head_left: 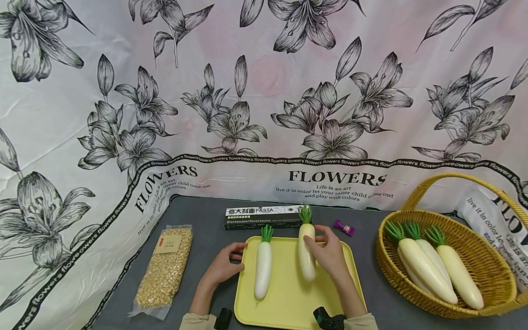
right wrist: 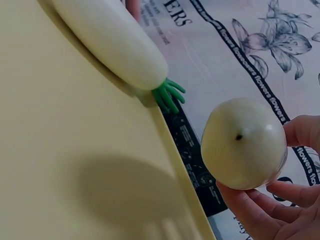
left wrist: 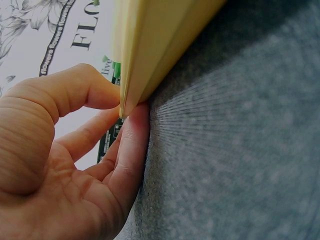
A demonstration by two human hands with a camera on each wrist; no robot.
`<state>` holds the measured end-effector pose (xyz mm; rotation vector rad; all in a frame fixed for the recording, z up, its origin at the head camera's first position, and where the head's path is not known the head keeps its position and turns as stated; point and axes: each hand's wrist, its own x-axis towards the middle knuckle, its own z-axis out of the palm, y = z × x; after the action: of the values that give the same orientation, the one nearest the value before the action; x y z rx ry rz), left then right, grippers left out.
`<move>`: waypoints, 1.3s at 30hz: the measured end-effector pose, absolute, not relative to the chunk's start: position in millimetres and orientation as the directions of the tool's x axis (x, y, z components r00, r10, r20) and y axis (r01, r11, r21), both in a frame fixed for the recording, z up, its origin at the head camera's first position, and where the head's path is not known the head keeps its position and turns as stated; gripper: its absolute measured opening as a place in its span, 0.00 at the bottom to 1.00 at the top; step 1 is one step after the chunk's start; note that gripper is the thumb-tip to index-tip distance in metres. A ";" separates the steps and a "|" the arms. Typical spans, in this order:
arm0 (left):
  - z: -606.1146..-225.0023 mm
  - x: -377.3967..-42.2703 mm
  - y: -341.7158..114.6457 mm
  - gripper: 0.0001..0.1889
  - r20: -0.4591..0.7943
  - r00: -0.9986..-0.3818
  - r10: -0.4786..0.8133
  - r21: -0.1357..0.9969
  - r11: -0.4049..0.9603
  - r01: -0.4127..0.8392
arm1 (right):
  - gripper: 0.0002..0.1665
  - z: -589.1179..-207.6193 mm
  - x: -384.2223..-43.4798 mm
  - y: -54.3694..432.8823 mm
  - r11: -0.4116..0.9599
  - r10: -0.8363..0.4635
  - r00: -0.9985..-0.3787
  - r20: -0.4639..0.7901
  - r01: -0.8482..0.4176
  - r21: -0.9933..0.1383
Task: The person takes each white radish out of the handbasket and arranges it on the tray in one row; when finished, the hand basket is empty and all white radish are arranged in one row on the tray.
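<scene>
In the head view a yellow tray [head_left: 284,302] lies on the table. My left hand [head_left: 224,265] is at its far left corner; in the left wrist view the thumb [left wrist: 95,95] and fingers pinch the tray's rim [left wrist: 131,85]. A white radish [head_left: 263,270] with a green top rests on the tray's left half. My right hand [head_left: 327,250] grips another white radish [head_left: 306,256] over the right half, green top pointing away. The right wrist view shows this held radish [right wrist: 242,145] tip-on, raised above the tray, a soft shadow below.
On the right stands a wicker basket [head_left: 389,270] holding several more radishes [head_left: 459,275]. Behind the tray are a black pasta box [head_left: 255,219] and a small purple packet [head_left: 343,228]. A bag of yellow kernels [head_left: 162,270] lies to the left. Flower-printed cloth [head_left: 247,183] hangs behind the table.
</scene>
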<state>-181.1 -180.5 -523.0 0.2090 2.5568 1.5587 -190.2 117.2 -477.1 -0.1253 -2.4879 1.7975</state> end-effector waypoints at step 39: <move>-523.3 -181.3 -182.2 0.31 -0.052 -0.975 0.214 0.892 0.450 0.051 | 0.32 -501.0 -178.8 64.6 0.381 -0.050 -0.999 -0.002 -0.017 -0.924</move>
<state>-181.3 -182.2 -523.3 0.2337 2.5377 1.5525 -178.8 64.6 -501.0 0.0637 -2.6355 1.7631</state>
